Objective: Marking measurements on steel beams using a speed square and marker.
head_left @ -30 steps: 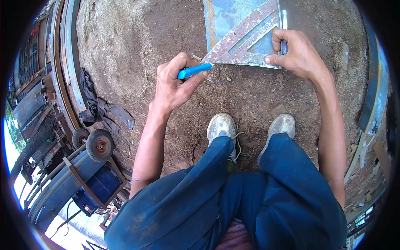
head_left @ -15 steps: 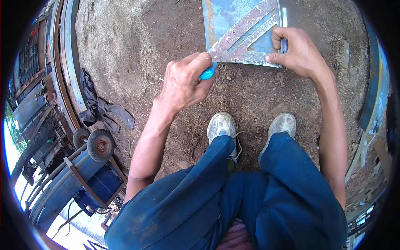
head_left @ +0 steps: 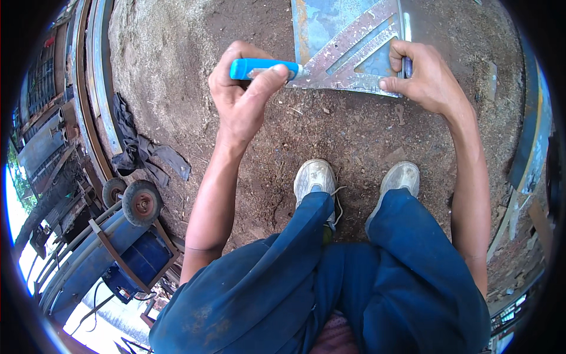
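My left hand point(head_left: 239, 94) is closed around a blue marker pen point(head_left: 262, 66), held almost level between thumb and fingers. Its white tip end is at the left corner of a worn triangular speed square point(head_left: 333, 53), at the near edge of a flat metal piece point(head_left: 312, 26). The square lies on the metal, its paint scratched and speckled. My right hand point(head_left: 429, 76) grips the square's right corner, the thumb on top near the lower edge and curled fingers at the raised right edge. Whether those fingers also clasp the metal is hidden.
Long metal bars point(head_left: 97, 76) lie on the left, with a dark cloth point(head_left: 150, 156) beside them. A wheeled machine with a small tyre point(head_left: 142, 203) stands at lower left. Bare dirt ground point(head_left: 271, 194) surrounds my shoes point(head_left: 315, 177). A metal beam point(head_left: 530, 130) runs along the right.
My left hand has turned over and shifted up and left, so the marker now lies level with its tip at the square's corner. My right hand and the square moved slightly right.
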`<state>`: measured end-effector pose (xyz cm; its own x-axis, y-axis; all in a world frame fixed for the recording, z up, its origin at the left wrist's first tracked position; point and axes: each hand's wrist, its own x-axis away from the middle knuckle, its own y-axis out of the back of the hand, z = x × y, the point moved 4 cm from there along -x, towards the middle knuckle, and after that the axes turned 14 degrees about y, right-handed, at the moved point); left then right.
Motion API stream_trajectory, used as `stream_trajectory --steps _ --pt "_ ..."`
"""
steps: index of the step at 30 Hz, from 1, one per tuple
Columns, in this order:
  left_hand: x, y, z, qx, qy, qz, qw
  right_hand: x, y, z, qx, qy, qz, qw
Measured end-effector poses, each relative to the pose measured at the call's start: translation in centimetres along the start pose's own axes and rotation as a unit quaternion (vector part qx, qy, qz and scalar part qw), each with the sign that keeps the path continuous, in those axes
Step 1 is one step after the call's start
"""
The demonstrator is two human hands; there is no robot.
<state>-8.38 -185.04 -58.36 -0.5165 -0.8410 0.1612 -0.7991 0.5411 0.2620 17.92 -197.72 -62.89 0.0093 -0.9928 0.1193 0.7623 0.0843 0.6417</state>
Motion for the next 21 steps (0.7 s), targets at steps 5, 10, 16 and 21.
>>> stream_trajectory --steps 5,10,16,21 --pt "-3.2 1.0 0.3 0.088 0.017 0.014 0.996 -0.1 0.4 0.3 0.025 -0.002 0.021 0.999" --pt "-3.8 -2.8 -4.4 -0.216 0.041 0.138 0.966 -0.2 0.5 0.5 0.035 -0.012 0.03 0.999" --pt "-1.7 -3.1 -2.1 -0.244 0.01 0.24 0.94 -0.1 0.1 0.2 0.028 -0.01 0.023 0.999" --pt "0.2 -3.1 -0.2 -0.207 -0.038 0.204 0.956 0.0 0.1 0.2 0.023 -0.004 0.002 1.0"
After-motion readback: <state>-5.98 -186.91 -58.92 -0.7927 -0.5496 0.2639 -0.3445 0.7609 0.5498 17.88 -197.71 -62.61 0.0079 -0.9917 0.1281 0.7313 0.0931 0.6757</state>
